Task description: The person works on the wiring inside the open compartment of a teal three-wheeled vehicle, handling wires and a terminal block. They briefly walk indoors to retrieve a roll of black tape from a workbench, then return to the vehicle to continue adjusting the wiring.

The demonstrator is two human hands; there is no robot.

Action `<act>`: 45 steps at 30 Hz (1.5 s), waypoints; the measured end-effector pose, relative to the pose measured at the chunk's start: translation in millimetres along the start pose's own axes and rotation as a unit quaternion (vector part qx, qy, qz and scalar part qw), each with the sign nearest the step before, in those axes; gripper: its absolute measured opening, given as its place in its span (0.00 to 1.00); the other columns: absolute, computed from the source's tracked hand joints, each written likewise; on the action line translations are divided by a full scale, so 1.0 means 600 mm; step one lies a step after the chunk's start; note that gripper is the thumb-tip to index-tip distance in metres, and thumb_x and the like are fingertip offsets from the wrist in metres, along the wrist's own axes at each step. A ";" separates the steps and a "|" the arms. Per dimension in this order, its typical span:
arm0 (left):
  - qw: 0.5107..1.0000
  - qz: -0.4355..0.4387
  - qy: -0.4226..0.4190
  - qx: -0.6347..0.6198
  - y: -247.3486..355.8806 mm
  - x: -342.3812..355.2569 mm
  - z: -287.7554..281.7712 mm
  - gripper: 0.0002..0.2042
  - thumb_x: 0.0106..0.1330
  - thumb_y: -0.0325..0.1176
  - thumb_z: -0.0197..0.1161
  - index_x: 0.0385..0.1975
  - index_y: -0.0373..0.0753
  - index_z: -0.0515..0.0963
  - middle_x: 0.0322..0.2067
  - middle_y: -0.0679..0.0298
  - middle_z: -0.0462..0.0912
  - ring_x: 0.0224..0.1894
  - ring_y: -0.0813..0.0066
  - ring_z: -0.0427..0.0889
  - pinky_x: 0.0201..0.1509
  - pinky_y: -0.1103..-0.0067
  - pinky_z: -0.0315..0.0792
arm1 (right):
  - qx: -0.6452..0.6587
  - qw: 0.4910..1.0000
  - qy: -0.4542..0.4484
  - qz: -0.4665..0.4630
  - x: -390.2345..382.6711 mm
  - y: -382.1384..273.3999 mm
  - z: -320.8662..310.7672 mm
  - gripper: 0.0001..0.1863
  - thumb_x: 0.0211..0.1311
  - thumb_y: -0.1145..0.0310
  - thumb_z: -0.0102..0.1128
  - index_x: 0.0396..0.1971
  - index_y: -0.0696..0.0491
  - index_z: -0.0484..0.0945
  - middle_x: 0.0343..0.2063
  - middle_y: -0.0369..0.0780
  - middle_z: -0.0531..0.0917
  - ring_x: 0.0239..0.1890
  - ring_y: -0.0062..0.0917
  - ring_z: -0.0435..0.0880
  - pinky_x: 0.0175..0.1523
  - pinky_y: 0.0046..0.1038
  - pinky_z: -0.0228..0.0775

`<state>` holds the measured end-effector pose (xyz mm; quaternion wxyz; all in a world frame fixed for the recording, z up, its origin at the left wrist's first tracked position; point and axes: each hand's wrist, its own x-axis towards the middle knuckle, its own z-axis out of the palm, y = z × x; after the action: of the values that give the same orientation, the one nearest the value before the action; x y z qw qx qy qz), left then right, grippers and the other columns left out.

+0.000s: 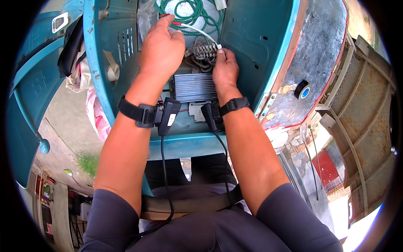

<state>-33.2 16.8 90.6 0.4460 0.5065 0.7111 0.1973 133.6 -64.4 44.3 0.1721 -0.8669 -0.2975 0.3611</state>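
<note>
Inside a blue metal compartment, my left hand (163,46) is closed, its fingertips at a small red piece (165,15). A white cable (195,28) with a red sleeve runs from its knuckles to my right hand (226,69). The right fingers pinch the cable's small white end piece (219,47) beside a terminal block (205,51) with many thin wires. Whether the red piece belongs to the cable, I cannot tell. Under my hands lies a finned silver metal box (194,87).
Coiled green rope (197,12) and a clear plastic bag (146,19) lie at the far end. The compartment's blue rim (189,145) crosses in front of me. Black cables (165,176) hang from both wristbands. A rusty metal frame (365,113) stands at right.
</note>
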 end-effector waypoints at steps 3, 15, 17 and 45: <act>0.997 0.081 0.012 -0.014 0.055 -0.023 -0.068 0.18 0.66 0.29 0.56 0.56 0.33 0.76 0.51 0.47 0.82 0.53 0.52 0.82 0.56 0.67 0.76 | -0.035 0.999 -0.019 0.002 -0.002 -0.006 -0.003 0.17 0.73 0.57 0.51 0.49 0.52 0.80 0.46 0.49 0.85 0.49 0.46 0.83 0.56 0.40 0.73; 0.910 0.321 0.117 0.234 0.035 -0.081 -0.231 0.26 0.67 0.24 0.60 0.66 0.32 0.65 0.65 0.49 0.68 0.67 0.50 0.68 0.71 0.65 0.61 | -0.097 0.992 -0.077 -0.011 -0.004 -0.025 -0.007 0.20 0.71 0.56 0.53 0.54 0.53 0.78 0.47 0.47 0.86 0.51 0.41 0.84 0.57 0.36 0.72; 0.917 0.303 0.135 0.222 0.021 -0.077 -0.222 0.33 0.65 0.27 0.63 0.70 0.32 0.58 0.66 0.46 0.65 0.66 0.45 0.68 0.69 0.64 0.65 | -0.091 0.993 -0.069 -0.014 -0.005 -0.039 -0.007 0.19 0.71 0.57 0.53 0.53 0.54 0.78 0.47 0.48 0.85 0.52 0.44 0.83 0.58 0.38 0.72; 0.959 0.150 0.110 0.214 0.020 -0.077 -0.214 0.34 0.70 0.33 0.59 0.72 0.32 0.52 0.62 0.40 0.69 0.60 0.39 0.74 0.61 0.60 0.71 | 0.098 0.990 -0.096 -0.045 -0.061 -0.115 -0.434 0.19 0.76 0.67 0.50 0.60 0.63 0.71 0.50 0.46 0.83 0.47 0.27 0.85 0.53 0.28 0.75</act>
<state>-129.7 2.3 186.7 0.2115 0.6661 0.6971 0.1600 275.4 -56.8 276.0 0.2424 -0.7931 -0.3143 0.4619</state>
